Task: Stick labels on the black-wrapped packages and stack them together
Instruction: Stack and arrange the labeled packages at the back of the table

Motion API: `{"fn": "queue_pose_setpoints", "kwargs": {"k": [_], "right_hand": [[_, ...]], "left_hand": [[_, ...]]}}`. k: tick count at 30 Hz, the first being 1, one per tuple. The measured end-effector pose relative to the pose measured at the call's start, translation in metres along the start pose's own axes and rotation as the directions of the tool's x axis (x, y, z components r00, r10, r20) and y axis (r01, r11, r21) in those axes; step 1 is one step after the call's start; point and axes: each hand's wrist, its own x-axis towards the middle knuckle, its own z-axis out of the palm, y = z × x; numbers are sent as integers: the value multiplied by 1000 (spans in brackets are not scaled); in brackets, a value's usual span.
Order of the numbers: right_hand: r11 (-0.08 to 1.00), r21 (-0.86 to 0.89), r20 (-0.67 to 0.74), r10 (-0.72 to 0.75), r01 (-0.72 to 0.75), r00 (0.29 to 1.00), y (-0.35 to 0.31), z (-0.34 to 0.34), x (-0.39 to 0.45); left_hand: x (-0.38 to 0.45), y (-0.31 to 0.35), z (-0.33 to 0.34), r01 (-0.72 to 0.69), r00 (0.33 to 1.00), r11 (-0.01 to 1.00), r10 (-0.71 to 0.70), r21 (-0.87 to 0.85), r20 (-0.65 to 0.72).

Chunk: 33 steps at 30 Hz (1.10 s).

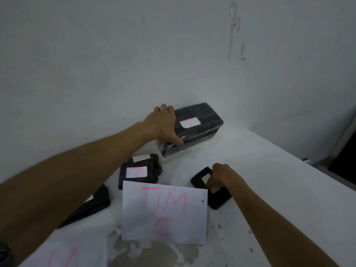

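Note:
A large black-wrapped package [202,126] with a white label [189,122] lies against the wall. My left hand [162,125] grips its left end, thumb down its front side. Two smaller labelled black packages [140,170] sit stacked in front of it. My right hand [220,175] grips a small flat black package [200,178] with a white label; a second flat black package [219,197] lies just under my wrist. Another black package [92,205] lies partly hidden under my left forearm.
A white sheet [164,212] with pink writing "TIM C" lies in the middle of the white table [269,180]. Another sheet with pink marks [65,255] is at the bottom left. The table's right edge runs diagonally; the wall stands close behind.

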Motion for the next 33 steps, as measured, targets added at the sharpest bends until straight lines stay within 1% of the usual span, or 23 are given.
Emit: {"fn": "queue_pose_setpoints", "kwargs": {"k": [3,5,7,10,12,15,17,19,22,25,27,30,33], "right_hand": [[999,37,-15,11,-10,1000,-1,-5,-8],[994,111,-36,0,4,999,-4,-15,-12],[990,139,-74,-16,26,997,-12,-28,-18],[985,151,-210,-47,80,977,-35,-49,-28],[963,217,-342,-78,159,936,-57,-62,-38],[893,321,-530,-108,316,841,-94,-74,-62],[828,335,-606,-175,449,776,-125,-73,-83],[744,346,-643,-255,571,722,-158,-68,-104],[642,366,-634,-358,674,686,-204,-56,-132],[594,362,-569,-470,719,675,-247,-41,-151],[590,343,-511,-536,731,672,-272,-30,-158],[594,281,-406,-638,754,654,-308,-10,-167],[591,194,-292,-727,783,621,-337,11,-173]], "left_hand": [[-26,-30,-39,11,997,1000,-10,12,-83],[-48,-54,-59,38,992,999,-36,14,-123],[-73,-79,-73,98,985,995,-97,0,-142],[-116,-119,-85,245,962,961,-257,-127,-90],[-147,-146,-90,318,940,927,-335,-199,-59],[-190,-183,-91,369,919,895,-392,-251,-48],[-221,-206,-91,410,898,874,-437,-262,-52],[-251,-227,-90,467,870,850,-491,-244,-45],[-294,-257,-85,550,826,810,-564,-202,-11],[-334,-285,-73,631,769,749,-638,-202,34],[-357,-298,-63,688,718,692,-693,-219,67],[-390,-314,-51,783,615,576,-773,-233,155],[-414,-327,-36,836,547,516,-806,-185,225]]}}
